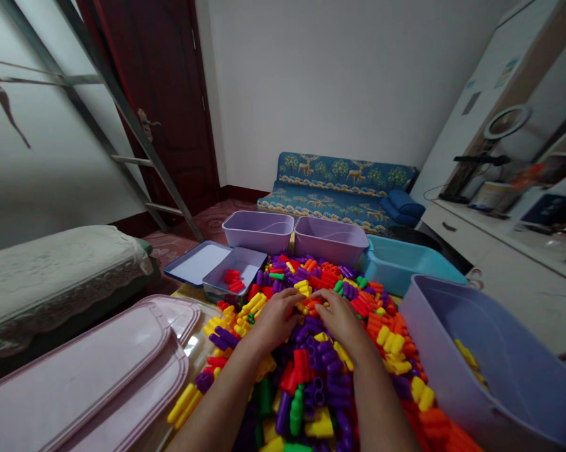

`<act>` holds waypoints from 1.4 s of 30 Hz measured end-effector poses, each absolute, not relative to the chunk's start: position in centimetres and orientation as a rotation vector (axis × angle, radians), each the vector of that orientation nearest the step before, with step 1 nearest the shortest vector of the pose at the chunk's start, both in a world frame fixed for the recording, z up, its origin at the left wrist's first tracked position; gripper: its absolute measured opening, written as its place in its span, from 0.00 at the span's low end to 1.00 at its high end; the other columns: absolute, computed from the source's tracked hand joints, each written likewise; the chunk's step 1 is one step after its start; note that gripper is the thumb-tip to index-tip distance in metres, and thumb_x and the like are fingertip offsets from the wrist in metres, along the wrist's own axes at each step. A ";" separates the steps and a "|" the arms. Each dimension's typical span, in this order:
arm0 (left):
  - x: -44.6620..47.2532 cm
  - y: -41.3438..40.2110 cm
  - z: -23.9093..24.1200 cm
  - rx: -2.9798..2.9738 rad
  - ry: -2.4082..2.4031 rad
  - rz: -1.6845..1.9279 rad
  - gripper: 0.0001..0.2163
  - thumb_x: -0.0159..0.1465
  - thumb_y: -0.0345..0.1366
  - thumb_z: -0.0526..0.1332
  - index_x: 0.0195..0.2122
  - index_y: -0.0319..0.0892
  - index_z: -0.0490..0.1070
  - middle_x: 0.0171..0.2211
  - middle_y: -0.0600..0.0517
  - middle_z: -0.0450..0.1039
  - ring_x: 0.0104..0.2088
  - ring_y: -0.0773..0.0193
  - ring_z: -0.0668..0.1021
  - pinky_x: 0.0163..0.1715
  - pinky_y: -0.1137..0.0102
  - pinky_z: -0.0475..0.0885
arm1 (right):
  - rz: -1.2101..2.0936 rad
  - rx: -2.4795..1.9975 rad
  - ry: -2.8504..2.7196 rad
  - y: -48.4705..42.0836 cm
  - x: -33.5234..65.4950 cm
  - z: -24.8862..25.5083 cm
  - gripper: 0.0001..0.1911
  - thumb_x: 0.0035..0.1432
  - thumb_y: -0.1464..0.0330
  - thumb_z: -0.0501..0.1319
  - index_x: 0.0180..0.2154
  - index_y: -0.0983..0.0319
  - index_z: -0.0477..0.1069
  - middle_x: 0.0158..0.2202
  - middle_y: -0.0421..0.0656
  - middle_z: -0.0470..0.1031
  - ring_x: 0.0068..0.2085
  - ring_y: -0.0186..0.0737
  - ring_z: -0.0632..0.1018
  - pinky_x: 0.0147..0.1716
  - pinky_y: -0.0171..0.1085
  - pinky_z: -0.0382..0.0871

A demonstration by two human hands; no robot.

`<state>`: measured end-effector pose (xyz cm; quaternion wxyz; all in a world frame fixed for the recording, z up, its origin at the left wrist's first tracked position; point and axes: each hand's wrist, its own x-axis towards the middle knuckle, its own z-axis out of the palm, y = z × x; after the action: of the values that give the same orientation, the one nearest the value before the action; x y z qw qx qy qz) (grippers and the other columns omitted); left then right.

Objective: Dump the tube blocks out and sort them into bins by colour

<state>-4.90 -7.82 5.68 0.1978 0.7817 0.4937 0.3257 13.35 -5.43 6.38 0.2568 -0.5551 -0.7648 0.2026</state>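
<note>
My left hand (279,315) reaches into a wide heap of plastic building pieces (327,351) in red, yellow, purple, orange and green. Its fingers are bent, with thumb and forefinger apart and no piece visibly gripped. Close beside it, my right hand (339,317) rests low over the same heap, fingers spread and slightly curled. A yellow piece (303,287) lies just beyond the fingertips, between the two hands. Small orange and yellow pieces show in the gap between the hands. What lies under both palms is hidden.
Two lilac bins (259,240) (332,251) and a turquoise bin (414,260) line the far side. A larger lilac bin (433,339) at right holds yellow pieces. At left are a clear box (217,285) with red pieces, its lid (198,262), and pink lids (85,370).
</note>
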 end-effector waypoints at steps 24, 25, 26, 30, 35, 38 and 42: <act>-4.8 -7.3 5.3 2.212 1.385 0.973 0.20 0.55 0.21 0.57 0.46 0.40 0.77 0.52 0.43 0.73 0.53 0.55 0.74 0.55 0.61 0.69 | 0.633 -1.485 -2.036 -6.3 12.0 7.4 0.13 0.46 0.71 0.65 0.37 0.61 0.70 0.35 0.42 0.76 0.31 0.38 0.75 0.32 0.35 0.65; -4.8 -7.3 5.3 2.218 1.377 0.972 0.20 0.54 0.21 0.56 0.46 0.40 0.77 0.51 0.43 0.74 0.52 0.55 0.75 0.54 0.62 0.69 | 0.632 -1.479 -2.036 -6.3 12.0 7.5 0.12 0.45 0.71 0.65 0.36 0.61 0.69 0.34 0.41 0.76 0.31 0.37 0.75 0.32 0.35 0.65; -4.8 -7.3 5.3 2.223 1.372 0.969 0.20 0.54 0.21 0.56 0.46 0.39 0.77 0.49 0.43 0.75 0.51 0.56 0.75 0.54 0.62 0.69 | 0.630 -1.472 -2.034 -6.4 12.0 7.5 0.12 0.45 0.71 0.65 0.35 0.61 0.69 0.33 0.41 0.76 0.32 0.37 0.75 0.32 0.35 0.65; -4.9 -7.2 5.1 2.220 1.378 0.966 0.21 0.53 0.21 0.55 0.46 0.39 0.76 0.45 0.44 0.77 0.47 0.56 0.77 0.50 0.62 0.71 | 0.643 -1.459 -2.023 -6.4 11.9 7.7 0.11 0.43 0.72 0.66 0.32 0.61 0.68 0.32 0.39 0.76 0.34 0.39 0.75 0.34 0.35 0.66; -4.9 -7.2 5.2 2.214 1.394 0.981 0.21 0.52 0.21 0.54 0.45 0.38 0.76 0.44 0.43 0.77 0.46 0.56 0.77 0.48 0.63 0.72 | 0.673 -1.413 -2.031 -6.5 11.9 7.9 0.12 0.42 0.72 0.66 0.34 0.61 0.72 0.33 0.40 0.77 0.35 0.40 0.76 0.36 0.36 0.66; -4.9 -7.2 5.2 2.221 1.397 0.982 0.21 0.53 0.21 0.54 0.45 0.39 0.76 0.43 0.44 0.77 0.45 0.56 0.77 0.47 0.63 0.72 | 0.685 -1.376 -2.032 -6.5 11.9 8.0 0.12 0.42 0.72 0.66 0.34 0.61 0.74 0.33 0.40 0.78 0.36 0.41 0.77 0.36 0.36 0.66; -5.1 -7.2 5.1 2.215 1.395 1.005 0.19 0.55 0.22 0.54 0.45 0.39 0.77 0.41 0.44 0.77 0.43 0.57 0.78 0.45 0.64 0.72 | 0.685 -1.373 -2.025 -6.5 11.9 8.0 0.11 0.43 0.70 0.67 0.33 0.61 0.75 0.31 0.39 0.78 0.34 0.40 0.76 0.34 0.36 0.66</act>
<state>-5.05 -7.19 5.08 0.1680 0.7787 0.4906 0.3533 11.89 -6.50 7.96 0.2959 -0.5163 -0.7613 0.2574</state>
